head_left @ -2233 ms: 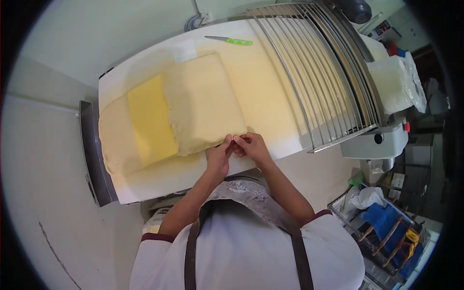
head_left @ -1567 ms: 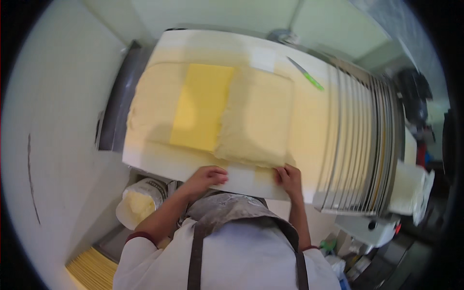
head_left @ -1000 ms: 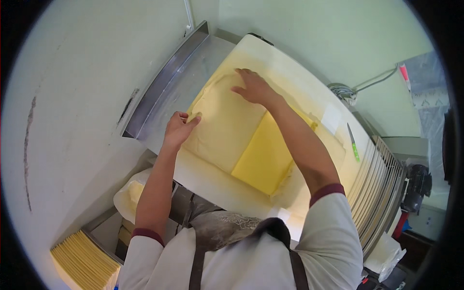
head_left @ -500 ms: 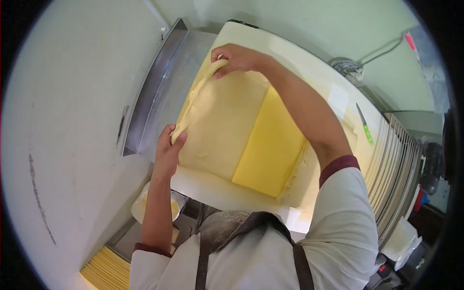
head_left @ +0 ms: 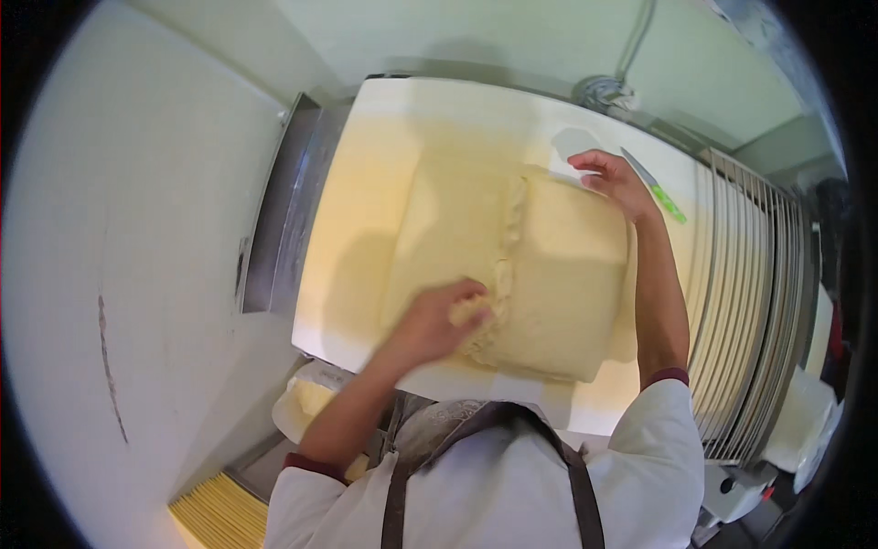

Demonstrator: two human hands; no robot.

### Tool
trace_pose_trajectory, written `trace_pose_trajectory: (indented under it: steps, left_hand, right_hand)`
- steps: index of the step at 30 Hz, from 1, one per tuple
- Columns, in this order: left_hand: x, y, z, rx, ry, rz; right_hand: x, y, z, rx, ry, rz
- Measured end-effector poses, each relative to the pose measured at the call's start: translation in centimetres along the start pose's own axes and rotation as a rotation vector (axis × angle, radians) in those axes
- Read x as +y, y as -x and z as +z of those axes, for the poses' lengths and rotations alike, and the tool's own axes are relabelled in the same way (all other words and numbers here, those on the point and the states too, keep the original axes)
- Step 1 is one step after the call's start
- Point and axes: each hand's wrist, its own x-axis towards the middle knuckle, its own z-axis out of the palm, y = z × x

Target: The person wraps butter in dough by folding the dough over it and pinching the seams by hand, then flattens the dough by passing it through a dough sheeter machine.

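Note:
The pale dough [head_left: 572, 274] lies on the white work surface as two panels meeting at a crumpled seam in the middle; the yellow slab is hidden under it. My left hand [head_left: 439, 320] is motion-blurred at the seam's near part, fingers curved; I cannot tell whether it grips dough. My right hand [head_left: 613, 178] hovers open at the dough's back right corner, fingers apart. A green-handled knife [head_left: 668, 203] lies just beyond it.
A wire rack [head_left: 759, 311] runs along the right, beside a grey machine [head_left: 732, 485]. At left are a metal ledge [head_left: 279, 210] and wall [head_left: 128, 229]. Below the surface sit a white container [head_left: 302, 403] and stacked yellow sheets [head_left: 206, 512]. A coiled cable [head_left: 604, 91] is at the back.
The left dough flap has been lifted and folded rightward over the yellow slab. Both hands moved from the left edge to the right; my right hand let go. The view has turned.

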Motion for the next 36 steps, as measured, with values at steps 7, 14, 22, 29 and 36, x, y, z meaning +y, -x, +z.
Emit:
trace_pose_trajectory:
  steps: [7, 14, 22, 29, 36]
  left_hand:
    - [-2.8, -14.4, -3.9, 0.256, -0.351, 0.443]
    - [-3.0, -21.1, -4.8, -0.241, -0.282, 0.418]
    - [-6.9, -25.6, -5.1, -0.477, 0.074, 0.082]
    - [-6.5, -30.1, -4.4, -0.857, -0.141, -0.195]
    - [-5.7, -27.8, -5.7, -0.645, -0.166, -0.165]
  right_hand:
    - [0.0, -0.8, 8.7, 0.302, 0.730, -0.405]
    - [-2.7, -1.5, 11.4, 0.282, 0.673, -0.214]
    - [-1.8, -4.8, 9.1, 0.221, 0.435, -0.054]
    - [-1.2, -8.6, 7.2, -0.193, 0.482, 0.354]
    - [-1.1, -7.7, 7.1, -0.105, 0.373, 0.338]
